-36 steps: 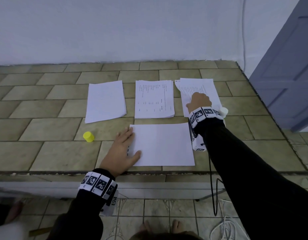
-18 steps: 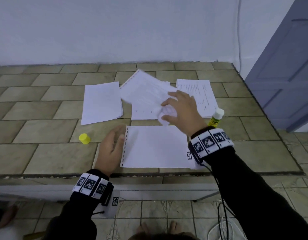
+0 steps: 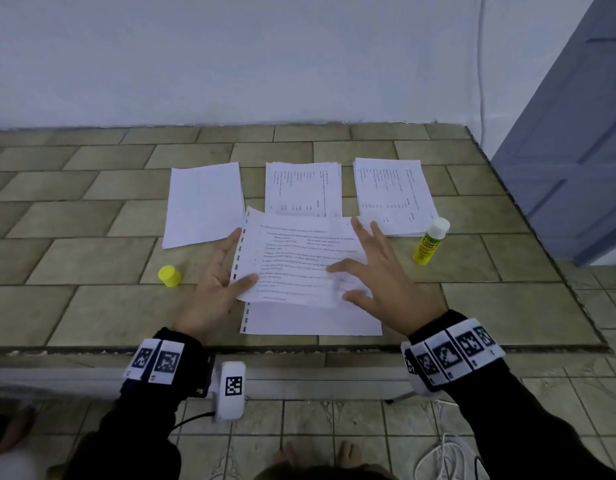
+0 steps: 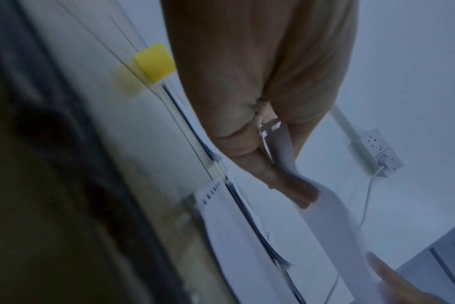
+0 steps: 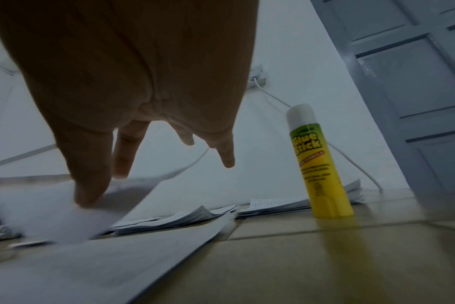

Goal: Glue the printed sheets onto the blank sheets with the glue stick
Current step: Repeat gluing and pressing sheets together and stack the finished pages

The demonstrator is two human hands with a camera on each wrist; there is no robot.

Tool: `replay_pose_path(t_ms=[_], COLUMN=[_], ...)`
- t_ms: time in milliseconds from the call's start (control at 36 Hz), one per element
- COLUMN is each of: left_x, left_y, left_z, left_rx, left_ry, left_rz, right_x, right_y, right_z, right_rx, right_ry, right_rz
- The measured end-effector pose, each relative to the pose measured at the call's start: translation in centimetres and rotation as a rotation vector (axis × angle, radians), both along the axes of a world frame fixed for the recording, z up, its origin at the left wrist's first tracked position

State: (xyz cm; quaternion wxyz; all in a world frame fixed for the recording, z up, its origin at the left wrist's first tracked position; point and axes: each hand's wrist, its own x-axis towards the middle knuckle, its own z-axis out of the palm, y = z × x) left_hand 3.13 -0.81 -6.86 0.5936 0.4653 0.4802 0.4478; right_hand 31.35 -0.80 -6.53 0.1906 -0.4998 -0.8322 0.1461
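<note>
A printed sheet (image 3: 299, 261) hovers slightly tilted over the blank sheet (image 3: 310, 322) at the counter's front edge. My left hand (image 3: 230, 268) pinches its punched left edge, thumb on top and fingers beneath; the left wrist view shows the same pinch by the left hand (image 4: 273, 156). My right hand (image 3: 372, 271) lies on the sheet's right part with straight, spread fingers (image 5: 122, 156). The uncapped glue stick (image 3: 431, 242) stands upright to the right of the right hand, apart from it, and is the glue stick (image 5: 320, 164) in the right wrist view. Its yellow cap (image 3: 169, 276) lies left of my left hand.
Behind are a blank stack (image 3: 204, 202), a printed stack (image 3: 303, 187) and a second printed pile (image 3: 391, 192). The tiled counter (image 3: 92, 306) ends at a white wall behind and drops off on the right beside a grey door (image 3: 576, 150). A cable hangs from a wall socket (image 4: 377, 152).
My right hand left the glue stick standing, took a printed sheet and brought it over the blank sheet. My left hand came off the blank sheet and took hold of the printed sheet's left edge.
</note>
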Motion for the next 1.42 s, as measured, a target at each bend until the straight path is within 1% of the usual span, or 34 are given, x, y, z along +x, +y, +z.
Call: replay_pose_path(t_ms=[56, 139, 167, 250, 278, 333, 417, 472, 583, 694, 778, 889, 1055, 1139, 1250, 1417], left_x=[0.1, 0.3, 0.4, 0.6, 0.7, 0.9, 0.9, 0.9, 0.9, 0.6, 0.3, 0.0, -0.4, -0.4, -0.4, -0.8], left_y=[-0.1, -0.2, -0.3, -0.5, -0.5, -0.5, -0.5, -0.5, -0.4, 0.2, 0.6, 0.9, 1.2, 1.2, 1.1, 1.1], left_z=[0.1, 0.1, 0.2, 0.2, 0.2, 0.1, -0.2, -0.3, -0.2, -0.6, -1.0, -1.4, -2.7, -2.8, -2.6, -3.2], left_rx=[0.016, 0.04, 0.052, 0.075, 0.08, 0.09, 0.091, 0.089, 0.077, 0.016, 0.062, 0.183, 0.169, 0.166, 0.171, 0.165], left_ry=[-0.021, -0.045, -0.052, -0.073, -0.077, -0.081, -0.07, -0.016, 0.092, 0.18, 0.286, 0.435, 0.631, 0.68, 0.664, 0.67], left_rz=[0.025, 0.036, 0.042, 0.063, 0.066, 0.071, 0.074, 0.074, 0.045, 0.082, 0.081, 0.037, -0.01, -0.045, -0.063, -0.054], right_x=[0.3, 0.8, 1.0, 1.0, 1.0, 0.8, 0.8, 1.0, 1.1, 1.0, 1.0, 1.0, 1.0, 0.9, 0.8, 0.9], right_y=[-0.1, 0.0, 0.1, 0.0, 0.0, 0.0, 0.0, 0.0, 0.1, 0.1, 0.1, 0.1, -0.1, -0.1, -0.2, -0.5], right_z=[-0.2, 0.1, 0.2, 0.8, 0.9, 0.9, 1.0, 1.0, 0.6, 0.2, 0.0, -0.2, -0.4, -0.3, -0.1, -0.5], right_rx=[-0.031, -0.119, -0.158, -0.379, -0.417, -0.432, -0.392, -0.389, -0.382, -0.38, -0.379, -0.388, -0.461, -0.497, -0.503, -0.489], right_ry=[0.055, 0.179, 0.245, 0.536, 0.608, 0.684, 0.661, 0.63, 0.466, 0.335, 0.254, 0.22, 0.186, 0.151, 0.106, 0.113], right_rz=[-0.04, -0.157, -0.198, -0.301, -0.309, -0.317, -0.367, -0.377, -0.366, -0.353, -0.361, -0.352, -0.363, -0.358, -0.348, -0.352])
